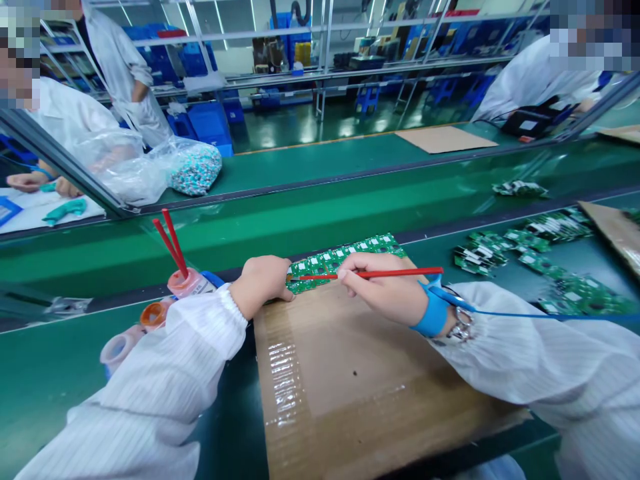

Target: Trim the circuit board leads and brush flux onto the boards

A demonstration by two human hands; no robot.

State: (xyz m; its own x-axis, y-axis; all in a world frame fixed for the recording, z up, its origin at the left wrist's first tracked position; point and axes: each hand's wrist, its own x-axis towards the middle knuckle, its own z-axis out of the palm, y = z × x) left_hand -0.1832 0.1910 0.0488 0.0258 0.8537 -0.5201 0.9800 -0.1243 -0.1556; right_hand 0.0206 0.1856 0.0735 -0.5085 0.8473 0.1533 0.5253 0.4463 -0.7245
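Note:
My right hand (385, 288) is shut on a thin red stick (367, 273), whose fine tip lies over the left part of a green circuit board panel (345, 260). My left hand (263, 280) curls around the panel's left end, its fingertips on the edge. The panel rests on the far edge of a brown cardboard sheet (350, 373). A blue wrist strap (434, 313) circles my right wrist beside a metal watch (463, 325), and a blue cord runs from it to the right.
Left of my arm stand a pink pot holding red sticks (187, 283), an orange-lidded pot (153, 315) and a pale pink pot (117, 350). Loose green boards (530, 243) lie to the right. Behind a transparent partition (320, 200), co-workers in white coats sit at a green bench.

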